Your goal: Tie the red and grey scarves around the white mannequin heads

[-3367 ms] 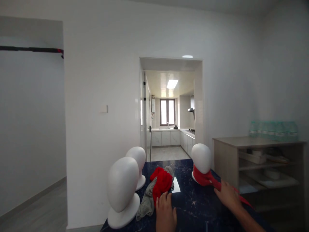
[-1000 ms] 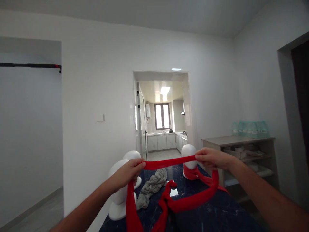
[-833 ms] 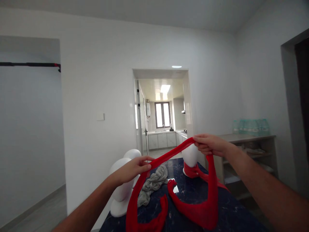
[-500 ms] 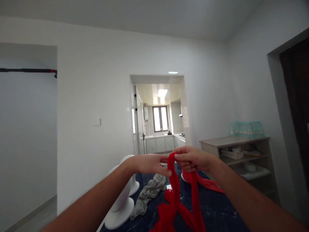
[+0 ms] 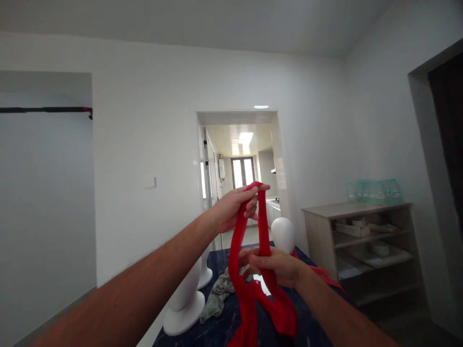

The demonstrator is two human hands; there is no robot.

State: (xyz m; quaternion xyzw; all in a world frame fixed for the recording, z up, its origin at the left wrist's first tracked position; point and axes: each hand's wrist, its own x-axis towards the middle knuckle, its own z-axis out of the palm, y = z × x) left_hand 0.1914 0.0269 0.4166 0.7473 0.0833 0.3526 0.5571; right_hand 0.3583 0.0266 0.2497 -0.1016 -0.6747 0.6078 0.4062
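Note:
A long red scarf [image 5: 249, 289] hangs doubled in front of me above the dark blue table [image 5: 325, 308]. My left hand [image 5: 237, 207] is raised and pinches the scarf's folded top. My right hand [image 5: 269, 266] is lower and closes around both hanging strands at mid height. The loose ends drop toward the table. Behind the scarf stands a white mannequin head [image 5: 283, 234] with another red scarf [image 5: 318, 274] around its base.
Two more white mannequin heads [image 5: 184, 301] stand at the table's left, partly behind my left arm. A grey cloth [image 5: 217, 296] lies crumpled between them and the scarf. A wooden shelf unit [image 5: 365, 241] with water bottles on top stands at the right wall. A doorway leads to a kitchen.
The scarf was stretched wide between both hands, then folded together. Now my left hand has lifted the fold high and my right hand has slid down the strands.

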